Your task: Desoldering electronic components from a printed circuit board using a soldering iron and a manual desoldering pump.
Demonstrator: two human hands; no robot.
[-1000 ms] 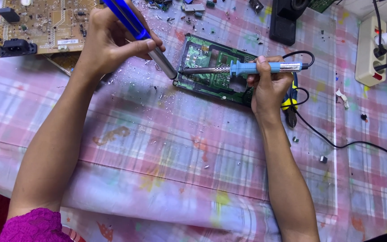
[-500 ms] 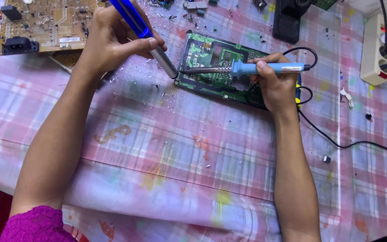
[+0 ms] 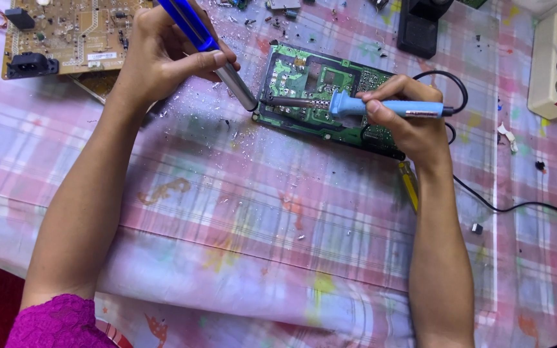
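On the plaid-covered counter (image 3: 240, 212) the green circuit board (image 3: 320, 96) lies up top, long axis left to right. The right hand (image 3: 407, 122) clenches a light-blue soldering iron (image 3: 362, 106) lying level, tip at the board's left edge. The left hand (image 3: 162, 55) grips a blue desoldering pump (image 3: 211, 51), slanting down to that tip.

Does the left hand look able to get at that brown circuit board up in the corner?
Probably yes. The brown circuit board lies uncovered just beside the left hand, with nothing between them. But that hand's fingers are wrapped round a blue desoldering pump, so it would need setting down first.
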